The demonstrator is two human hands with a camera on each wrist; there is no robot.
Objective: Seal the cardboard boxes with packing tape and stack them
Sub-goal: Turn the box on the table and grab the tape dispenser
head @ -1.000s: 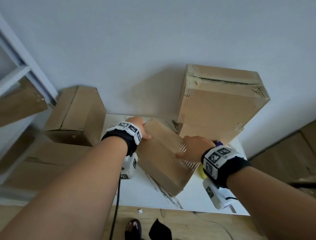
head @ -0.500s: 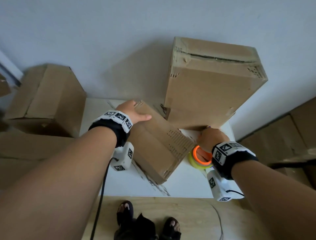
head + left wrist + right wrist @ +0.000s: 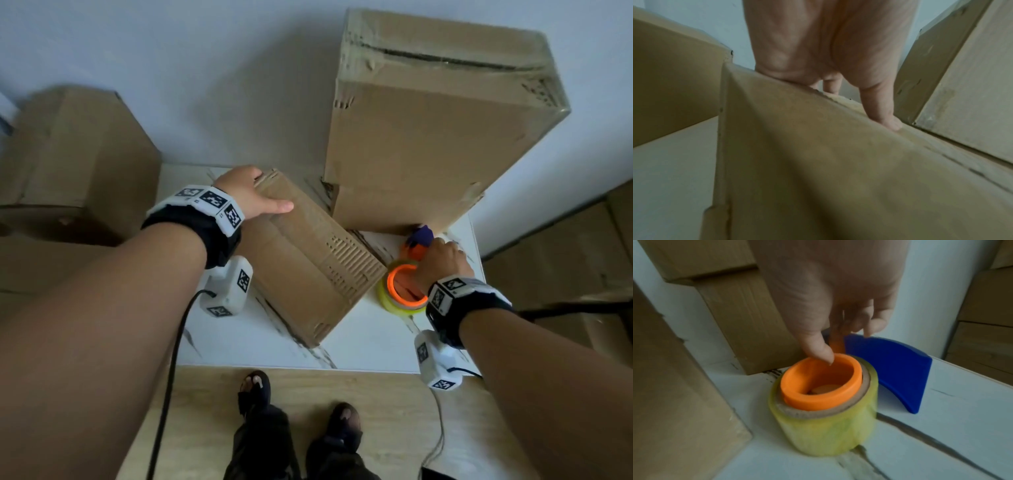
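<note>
A small cardboard box [image 3: 301,253] lies at an angle on the white marble table [image 3: 370,339]. My left hand [image 3: 260,192] holds its far left corner: the thumb lies flat on top and the fingers hook over the far edge, as the left wrist view shows for the left hand [image 3: 859,104] on the small box [image 3: 818,162]. To the box's right stands a tape dispenser [image 3: 402,291] with a yellowish roll, orange core and blue guard. My right hand [image 3: 442,257] grips it. In the right wrist view my right hand [image 3: 842,337] curls its fingers behind the tape dispenser [image 3: 822,395], thumb on the orange rim.
Two stacked boxes [image 3: 438,130] stand at the table's back right against the wall, close behind the dispenser. More cardboard boxes [image 3: 78,147] sit off the table's left, and others [image 3: 565,246] to the right. My feet [image 3: 255,387] stand on wood floor by the front edge.
My right hand left the top of the small box, moved right and took hold of the tape dispenser. The left hand stayed on the box's far corner. The head view tilted downward.
</note>
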